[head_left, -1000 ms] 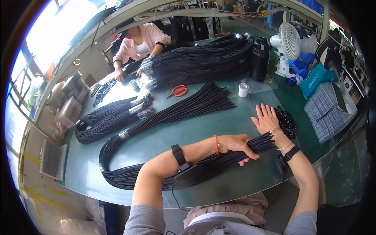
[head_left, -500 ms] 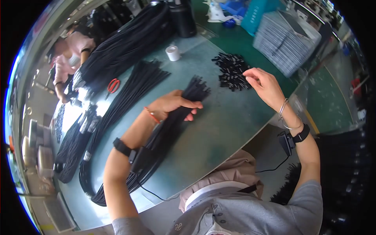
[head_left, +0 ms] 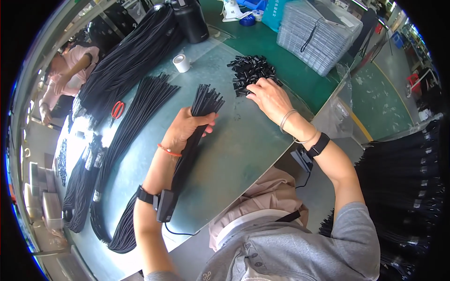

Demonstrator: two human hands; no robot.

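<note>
My left hand (head_left: 186, 125) is wrapped round a bundle of thin black cables (head_left: 206, 100), just below its cut ends. Those ends fan out above my thumb, while the rest of the bundle trails down along my forearm onto the table. At the near edge of a pile of short black tube pieces (head_left: 253, 68) is my right hand (head_left: 272, 99). Its thumb and fingertips are pinched together, and whether a tube piece is between them is too small to tell. Another cable bundle (head_left: 140, 107) lies to the left of my left hand.
Red-handled scissors (head_left: 117, 110) and a white tape roll (head_left: 181, 63) lie on the table (head_left: 234, 150). Behind are a black bottle (head_left: 190, 21), a thick cable bundle (head_left: 126, 56) and stacked clear trays (head_left: 318, 40). A co-worker (head_left: 70, 75) is at far left. More cables (head_left: 403, 182) hang at right.
My right hand has moved in from the right side of the tube pile to its near edge, fingers closing. My left hand holds the bundle more upright. The whole view has shifted slightly.
</note>
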